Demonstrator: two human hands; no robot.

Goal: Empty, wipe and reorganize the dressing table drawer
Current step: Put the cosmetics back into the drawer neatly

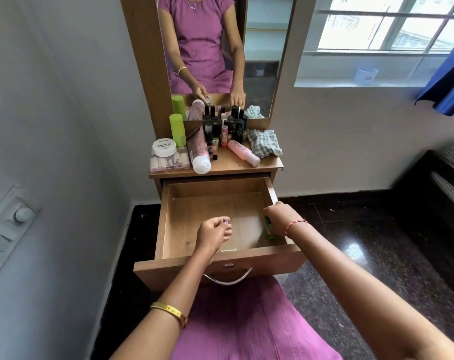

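Drawer [168,224] pulled out at 6 o'clock of table [262,166], nearly bare. Left hand [214,233] pinches small pink bottle [225,222]; right hand [279,218] curls on green bottle [268,224] at drawer's 3 o'clock wall. Lift both straight up, park w/ cosmetics on table, then take checked cloth [263,141] & wipe.

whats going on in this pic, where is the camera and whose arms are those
There is one picture, taken by a wide-angle camera worn on a person's head, looking down at their own arms. No robot is involved. The left hand pinches a small pinkish item over the open wooden drawer. The right hand grips a small green bottle by the drawer's right wall. On the wooden dressing table top stand dark nail polish bottles, a white nail polish jar and a checked grey cloth.
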